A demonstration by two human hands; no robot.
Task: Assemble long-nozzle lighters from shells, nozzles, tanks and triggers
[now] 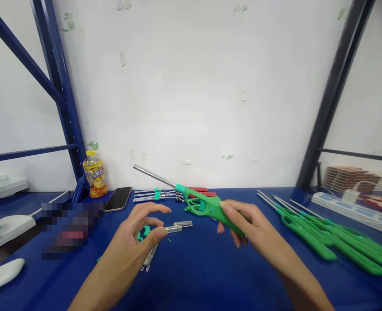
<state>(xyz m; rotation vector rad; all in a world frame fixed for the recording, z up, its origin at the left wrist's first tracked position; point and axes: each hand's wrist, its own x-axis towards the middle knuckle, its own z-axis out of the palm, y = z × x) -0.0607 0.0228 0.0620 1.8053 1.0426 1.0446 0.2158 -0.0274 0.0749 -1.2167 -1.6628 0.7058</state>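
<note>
Green long-nosed lighter sits in the right hand, held above the blue table with its metal nose pointing up and away to the left. The fingers are wrapped closed round the rear of the handle. The left hand hovers just over the table. Its thumb and one finger look pinched on a clear plastic piece, while the other fingers are spread loose above it.

On the right lies a heap of finished green lighters; I count at least four, though overlap hides the exact number. Behind the hands are three bare metal tubes with teal collars and two red handles. One juice bottle and one phone stand at the left rear. A second clear piece lies just beside the pinched one.

The clear piece is small and slick, so a light pinch could let it drop among the loose parts. The raised nose could also swing into the tubes behind if the wrist turns.
</note>
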